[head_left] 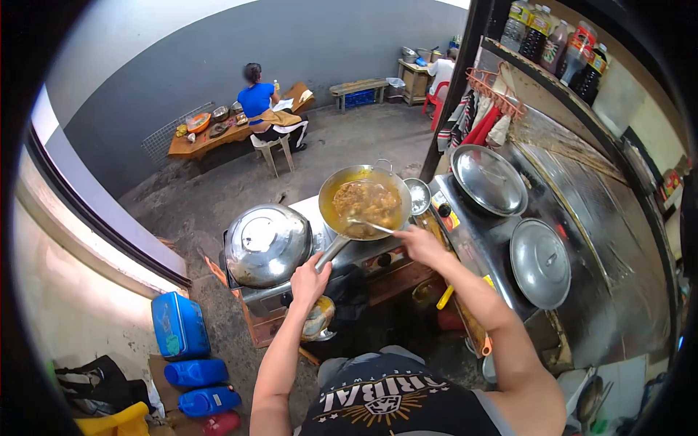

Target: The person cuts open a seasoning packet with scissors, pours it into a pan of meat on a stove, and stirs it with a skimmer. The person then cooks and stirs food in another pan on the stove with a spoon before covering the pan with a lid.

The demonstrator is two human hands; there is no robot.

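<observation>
Head: pan (324, 195) over stove (363, 264), grey wall (182, 65)

Between our left hand (310, 278) and right hand (422, 245) we have room to reach the pan (331, 190), though the spoon (372, 227) juts across. A metal cover (267, 243) blocks our left; two lids (540, 263) crowd our right.

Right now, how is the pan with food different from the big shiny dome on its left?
The pan opens upward; the dome bulges upward. The pan shows brown food inside; the dome's inside is hidden. The left grip holds the pan's handle; nobody holds the dome. Both look silvery.
</observation>
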